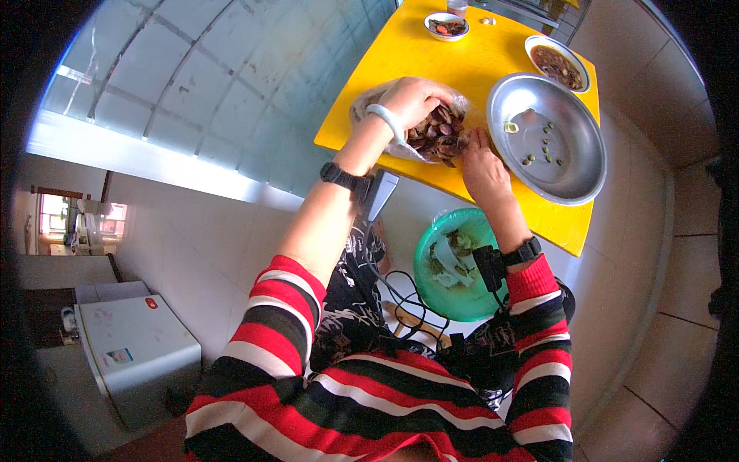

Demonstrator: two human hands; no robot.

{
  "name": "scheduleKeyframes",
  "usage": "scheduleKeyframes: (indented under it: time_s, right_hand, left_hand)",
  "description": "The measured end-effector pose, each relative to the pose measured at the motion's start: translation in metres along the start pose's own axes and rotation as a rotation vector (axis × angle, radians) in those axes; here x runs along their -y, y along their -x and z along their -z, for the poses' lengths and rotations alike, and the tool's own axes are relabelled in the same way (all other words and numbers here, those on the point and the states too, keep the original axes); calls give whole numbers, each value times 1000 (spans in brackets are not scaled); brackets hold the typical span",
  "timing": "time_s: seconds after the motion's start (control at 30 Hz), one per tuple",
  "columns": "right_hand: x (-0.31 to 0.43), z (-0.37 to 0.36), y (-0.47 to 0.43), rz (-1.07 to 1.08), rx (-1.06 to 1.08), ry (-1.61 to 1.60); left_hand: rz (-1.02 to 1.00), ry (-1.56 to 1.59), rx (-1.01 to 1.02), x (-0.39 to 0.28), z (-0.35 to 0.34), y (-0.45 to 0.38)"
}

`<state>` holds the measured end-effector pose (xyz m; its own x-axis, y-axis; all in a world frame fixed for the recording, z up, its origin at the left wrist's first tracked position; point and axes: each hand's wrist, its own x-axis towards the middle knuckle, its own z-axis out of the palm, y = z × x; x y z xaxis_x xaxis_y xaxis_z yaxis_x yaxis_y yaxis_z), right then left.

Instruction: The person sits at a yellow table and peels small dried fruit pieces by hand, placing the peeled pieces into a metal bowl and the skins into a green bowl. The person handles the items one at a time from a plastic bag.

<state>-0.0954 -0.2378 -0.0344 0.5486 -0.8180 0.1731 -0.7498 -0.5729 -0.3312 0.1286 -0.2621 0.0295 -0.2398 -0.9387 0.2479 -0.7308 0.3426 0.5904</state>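
Observation:
A clear plastic bag [362, 104] lies open on the yellow table [392, 52], full of reddish-brown pieces [441, 124] that look like pods or husks. My left hand [413, 101], with a pale bangle at the wrist, reaches over the bag. Its curled fingers touch the pieces, but whether they grip one is hidden. At the bag's right edge, my right hand [485, 164] pinches the plastic with its fingertips. Just right of that hand stands a wide metal basin [568, 173]. Several small green beans [547, 141] and a pale yellowish piece [510, 127] lie in it.
A green lined bin [424, 289] with scraps stands under the table's near edge. Farther back are a bowl of brown food [555, 64], a small bowl [446, 26] and a clear cup [456, 7]. Black cables [413, 312] hang by my lap. A white appliance [138, 335] stands at left.

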Motion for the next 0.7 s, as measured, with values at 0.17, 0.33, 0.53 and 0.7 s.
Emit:
scheduleKeyframes:
  time_s: [0.17, 0.33, 0.53, 0.7]
  right_hand:
    - [-9, -2, 13, 91, -92, -16]
    - [17, 36, 36, 97, -151, -185]
    - [18, 62, 45, 53, -35, -270]
    - [13, 62, 44, -48, 20, -615]
  left_hand:
    - [110, -1, 54, -5, 6, 2]
    - [-92, -135, 173, -11, -10, 16]
    - [29, -131, 53, -10, -19, 17]
    - [174, 426, -30, 3, -6, 18]
